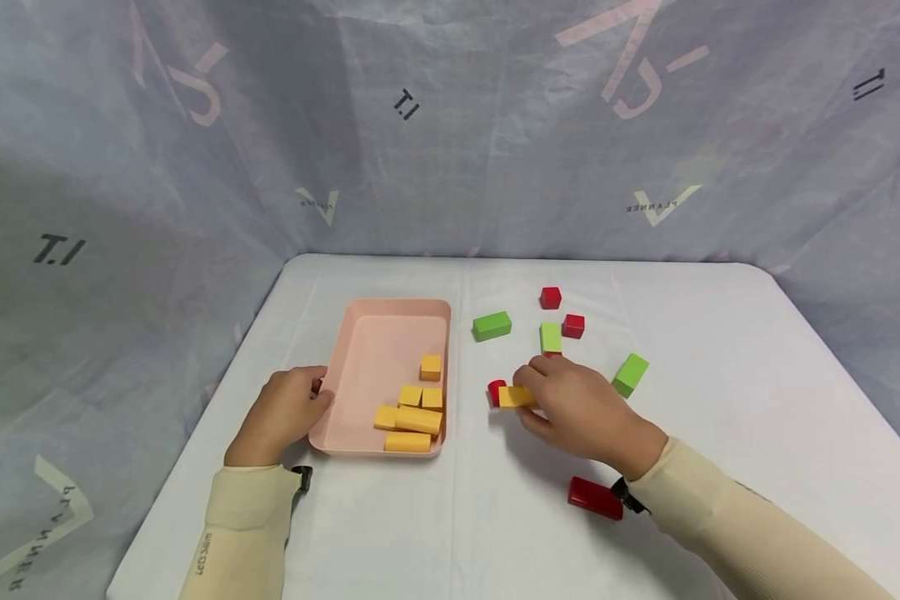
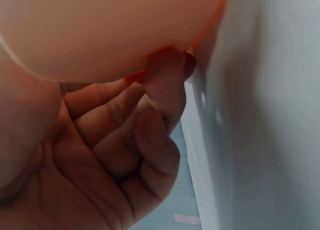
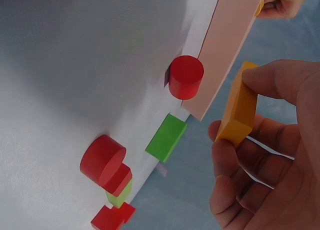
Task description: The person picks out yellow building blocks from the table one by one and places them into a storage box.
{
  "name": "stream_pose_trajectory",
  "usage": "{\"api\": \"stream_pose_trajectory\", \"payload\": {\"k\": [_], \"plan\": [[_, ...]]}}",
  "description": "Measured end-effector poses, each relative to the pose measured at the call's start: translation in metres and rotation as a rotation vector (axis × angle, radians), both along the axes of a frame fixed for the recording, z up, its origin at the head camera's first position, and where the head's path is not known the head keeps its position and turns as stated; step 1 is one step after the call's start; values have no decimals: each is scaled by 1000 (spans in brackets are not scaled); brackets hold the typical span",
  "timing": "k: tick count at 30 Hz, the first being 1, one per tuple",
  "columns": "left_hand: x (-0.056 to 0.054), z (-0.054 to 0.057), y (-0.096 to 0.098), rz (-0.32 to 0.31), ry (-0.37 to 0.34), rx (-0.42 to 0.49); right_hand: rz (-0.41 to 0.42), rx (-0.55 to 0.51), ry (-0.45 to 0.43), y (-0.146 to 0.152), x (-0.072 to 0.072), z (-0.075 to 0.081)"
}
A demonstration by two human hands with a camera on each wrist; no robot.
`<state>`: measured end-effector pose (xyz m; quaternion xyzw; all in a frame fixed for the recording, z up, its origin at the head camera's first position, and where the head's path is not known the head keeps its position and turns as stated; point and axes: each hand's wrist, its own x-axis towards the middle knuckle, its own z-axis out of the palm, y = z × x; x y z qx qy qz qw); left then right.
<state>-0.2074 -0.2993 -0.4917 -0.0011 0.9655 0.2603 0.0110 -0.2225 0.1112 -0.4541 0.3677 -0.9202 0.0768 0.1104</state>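
My right hand (image 1: 573,408) pinches a yellow rectangular block (image 3: 240,107) between thumb and fingertips, held above the white table to the right of the tray. Just past that block in the head view stands a red cylinder (image 1: 497,393). At the left, my left hand (image 1: 281,412) grips the side of a shallow pink tray (image 1: 382,333), thumb over the rim and fingers bent beneath it. Several yellow blocks (image 1: 418,420) lie inside, gathered at the tray's near right corner; some are rounded, some are cubes.
A green block (image 1: 492,326) lies beyond the right hand. Farther right are a light green block (image 1: 551,336), red cubes (image 1: 573,326) and another green block (image 1: 631,375). Under the right wrist rests a red block (image 1: 596,498). Grey printed cloth (image 1: 450,167) hangs behind the table.
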Motion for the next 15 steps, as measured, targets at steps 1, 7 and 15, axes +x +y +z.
{"api": "stream_pose_trajectory", "payload": {"k": [1, 7, 15], "plan": [[0, 0, 0, 3, -3, -1, 3, 2, 0, -1, 0, 0], [0, -1, 0, 8, -20, 2, 17, 3, 11, -4, -1, -2], [0, 0, -1, -1, -5, -2, 37, -24, 21, -11, -2, -1]]}}
